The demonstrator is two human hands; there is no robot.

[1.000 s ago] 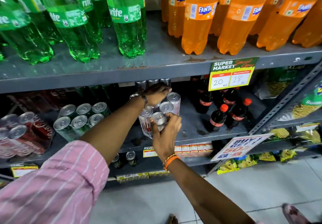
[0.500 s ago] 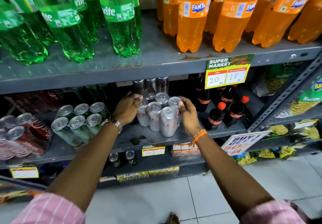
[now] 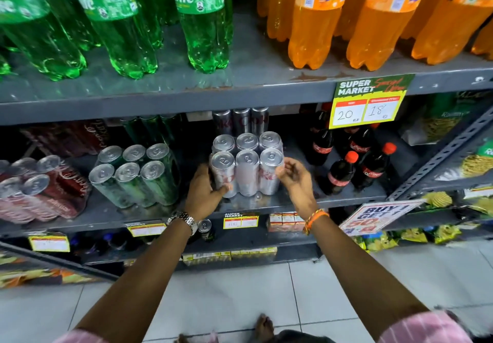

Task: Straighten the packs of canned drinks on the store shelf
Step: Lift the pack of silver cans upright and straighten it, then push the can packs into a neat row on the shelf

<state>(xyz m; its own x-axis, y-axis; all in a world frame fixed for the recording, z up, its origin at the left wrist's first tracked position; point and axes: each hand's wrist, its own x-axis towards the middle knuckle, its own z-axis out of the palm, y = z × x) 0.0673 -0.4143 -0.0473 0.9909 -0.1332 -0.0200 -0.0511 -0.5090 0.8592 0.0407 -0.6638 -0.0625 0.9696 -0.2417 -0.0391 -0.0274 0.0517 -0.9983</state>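
Observation:
A shrink-wrapped pack of silver cans (image 3: 246,162) stands upright on the grey middle shelf (image 3: 106,216), square to the front edge. My left hand (image 3: 204,192) grips its left front corner, thumb across the front can. My right hand (image 3: 294,178) sits at the pack's right side with fingers loosely spread, the tips at or just off the wrap. To the left stand a pack of green cans (image 3: 133,174) and a pack of red cans (image 3: 40,190), both turned at a slight angle. More silver cans (image 3: 240,121) stand behind.
Small cola bottles (image 3: 344,169) stand right of the silver pack. The shelf above carries green Sprite bottles (image 3: 202,22) and orange Fanta bottles (image 3: 317,22), with a yellow price tag (image 3: 369,104) hanging from its edge. A promo sign (image 3: 373,217) juts out at the lower right.
The silver pack went from tilted in both hands to standing flat and square on the shelf. My hands slid down to its front sides and my right hand's fingers loosened.

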